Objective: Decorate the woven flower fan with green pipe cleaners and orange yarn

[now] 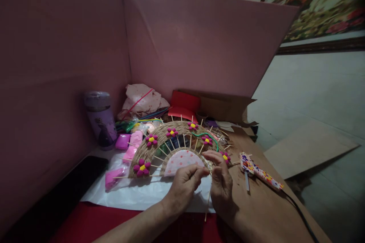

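One woven fan sits behind left grip (pinched, contents unclear) and right grip (can't tell)

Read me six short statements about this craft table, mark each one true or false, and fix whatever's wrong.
1. The purple tumbler stands to the left of the twine arch. True.
2. The glue gun lies on the brown surface, to the right of the right hand. True.
3. The glue gun is plain black. False: it is pale with a colourful pattern.
4. The left hand is closer to the dotted half-circle than to the glue gun. True.
5. The dotted half-circle sits outside the curve of the twine arch. False: it sits within it.
6. The flowers on the twine arch have green petals. False: the petals are magenta, around yellow centres.
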Tool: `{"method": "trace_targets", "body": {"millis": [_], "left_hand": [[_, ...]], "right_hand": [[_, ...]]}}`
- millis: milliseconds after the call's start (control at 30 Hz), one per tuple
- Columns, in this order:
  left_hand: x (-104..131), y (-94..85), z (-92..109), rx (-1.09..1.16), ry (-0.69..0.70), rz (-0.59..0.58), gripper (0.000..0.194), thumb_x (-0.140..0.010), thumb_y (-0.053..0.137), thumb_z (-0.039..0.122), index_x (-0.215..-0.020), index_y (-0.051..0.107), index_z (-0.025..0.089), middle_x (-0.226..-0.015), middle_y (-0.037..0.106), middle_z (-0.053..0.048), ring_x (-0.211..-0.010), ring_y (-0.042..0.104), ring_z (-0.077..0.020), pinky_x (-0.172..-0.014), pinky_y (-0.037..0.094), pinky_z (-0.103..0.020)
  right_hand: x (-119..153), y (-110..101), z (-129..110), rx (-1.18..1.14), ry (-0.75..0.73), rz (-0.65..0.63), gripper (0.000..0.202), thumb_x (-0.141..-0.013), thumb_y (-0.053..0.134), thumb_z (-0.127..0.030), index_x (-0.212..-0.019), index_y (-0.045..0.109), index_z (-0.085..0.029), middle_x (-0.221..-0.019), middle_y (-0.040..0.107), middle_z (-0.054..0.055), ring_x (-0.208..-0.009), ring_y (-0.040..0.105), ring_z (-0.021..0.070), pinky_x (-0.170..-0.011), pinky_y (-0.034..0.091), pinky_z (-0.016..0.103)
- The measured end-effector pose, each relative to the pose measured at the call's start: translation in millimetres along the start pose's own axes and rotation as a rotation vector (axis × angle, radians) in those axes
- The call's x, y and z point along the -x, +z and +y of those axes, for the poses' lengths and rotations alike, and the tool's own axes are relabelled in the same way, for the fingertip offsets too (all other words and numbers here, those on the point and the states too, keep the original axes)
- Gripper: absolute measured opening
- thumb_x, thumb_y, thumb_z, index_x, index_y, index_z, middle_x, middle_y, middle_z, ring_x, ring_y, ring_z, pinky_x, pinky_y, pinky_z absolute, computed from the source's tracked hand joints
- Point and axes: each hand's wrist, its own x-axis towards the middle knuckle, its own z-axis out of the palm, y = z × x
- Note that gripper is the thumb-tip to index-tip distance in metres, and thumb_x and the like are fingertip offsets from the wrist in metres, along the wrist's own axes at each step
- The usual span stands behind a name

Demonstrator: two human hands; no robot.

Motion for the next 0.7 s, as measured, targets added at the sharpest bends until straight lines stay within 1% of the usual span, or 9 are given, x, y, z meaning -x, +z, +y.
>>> {"method": "trace_targets", "body": {"millis": [100,167,233,300,367,433,500,633,700], "left_hand": [[0,-2.2,0,0.020,0.018,-0.002,0.032,-0.078,0.060,0.039,-0.099,0.061,0.015,-0.058,0.040,0.006,-0.052,0.034,-0.0079,-0.050,0.027,-0.022],[-1,-2.4,-1,0.048,0.004,0.001,0.036,-0.080,0.057,0.038,-0.109,0.057,0.015,-0.057,0.041,0.006,-0.051,0.036,-0.0086,-0.050,0.029,-0.022],[-1,-2.1,-1,0.055,0.015,0.024,0.038,-0.084,0.050,0.039,-0.114,0.056,0.016,-0.060,0.049,0.003,-0.052,0.041,-0.0102,-0.051,0.034,-0.023],[-1,-1.3,1,0.011,0.104,0.062,0.036,-0.085,0.049,0.038,-0.113,0.060,0.018,-0.076,0.060,-0.004,-0.065,0.052,-0.0139,-0.061,0.042,-0.026],[-1,0.3,4,-0.052,0.229,0.079,0.032,-0.085,0.050,0.036,-0.109,0.065,0.021,-0.095,0.064,-0.008,-0.087,0.057,-0.0193,-0.080,0.045,-0.032],[0,4.0,8,-0.097,0.330,0.054,0.031,-0.085,0.050,0.033,-0.110,0.066,0.025,-0.112,0.062,-0.009,-0.107,0.053,-0.0228,-0.097,0.037,-0.037],[3,9.8,12,-0.105,0.383,0.013,0.035,-0.086,0.048,0.033,-0.118,0.061,0.027,-0.126,0.056,-0.007,-0.121,0.045,-0.0231,-0.107,0.028,-0.040],[11,22.5,29,-0.045,0.327,-0.037,0.050,-0.089,0.037,0.043,-0.135,0.043,0.026,-0.141,0.043,-0.006,-0.135,0.026,-0.0209,-0.114,0.014,-0.040],[12,27.3,43,0.001,0.304,-0.034,0.059,-0.084,0.037,0.056,-0.133,0.046,0.024,-0.139,0.045,-0.007,-0.137,0.023,-0.0230,-0.114,0.009,-0.040]], "right_hand": [[1,0,0,-0.011,0.011,-0.009,0.032,-0.095,0.028,-0.038,-0.111,0.052,-0.024,-0.113,0.051,0.008,-0.112,0.047,0.0238,-0.097,0.035,0.042],[1,-1,1,-0.014,0.017,-0.008,0.032,-0.095,0.029,-0.039,-0.110,0.053,-0.024,-0.112,0.052,0.008,-0.111,0.048,0.0236,-0.096,0.035,0.042],[-2,-1,2,-0.017,0.020,0.014,0.034,-0.095,0.030,-0.041,-0.110,0.054,-0.023,-0.112,0.053,0.009,-0.111,0.048,0.0241,-0.096,0.035,0.043],[-7,1,2,-0.054,0.061,0.071,0.037,-0.094,0.031,-0.044,-0.109,0.055,-0.021,-0.112,0.054,0.009,-0.110,0.049,0.0243,-0.095,0.037,0.043],[-14,5,-2,-0.160,0.161,0.147,0.040,-0.094,0.029,-0.047,-0.110,0.055,-0.020,-0.113,0.056,0.010,-0.108,0.052,0.0237,-0.094,0.038,0.043],[-22,10,-11,-0.303,0.274,0.196,0.046,-0.094,0.025,-0.049,-0.113,0.054,-0.020,-0.116,0.058,0.011,-0.108,0.054,0.0228,-0.096,0.038,0.043],[-31,16,-24,-0.404,0.338,0.193,0.052,-0.093,0.022,-0.053,-0.116,0.054,-0.020,-0.120,0.058,0.011,-0.112,0.054,0.0223,-0.100,0.037,0.043],[-52,26,-46,-0.436,0.377,0.183,0.056,-0.091,0.024,-0.056,-0.120,0.054,-0.019,-0.128,0.055,0.011,-0.121,0.048,0.0220,-0.106,0.031,0.043],[-62,28,-54,-0.421,0.318,0.205,0.064,-0.090,0.017,-0.060,-0.125,0.051,-0.018,-0.133,0.050,0.012,-0.126,0.043,0.0238,-0.108,0.027,0.047]]}}
